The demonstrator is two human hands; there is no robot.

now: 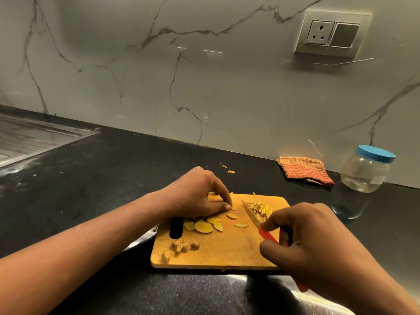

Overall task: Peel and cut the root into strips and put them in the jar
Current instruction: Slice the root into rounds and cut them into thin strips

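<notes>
A wooden cutting board (pixel 222 251) lies on the black counter. On it are yellow root slices (pixel 204 226), a heap of cut strips (pixel 260 209) at the far right, and brown peel scraps (pixel 181 246) near the front left. My left hand (pixel 195 196) pinches a small slice (pixel 233 208) with fingertips at the board's back. My right hand (pixel 311 242) grips a red-handled knife (pixel 267 235); its blade (pixel 250 213) rests on the board beside the strips. A clear jar (pixel 366 171) with a blue lid stands closed at the far right.
A folded orange checked cloth (pixel 304 170) lies by the wall, left of the jar. A steel sink drainboard (pixel 29 137) sits at the far left. Two root bits (pixel 228 169) lie on the counter behind the board. A wall socket (pixel 331 34) is above.
</notes>
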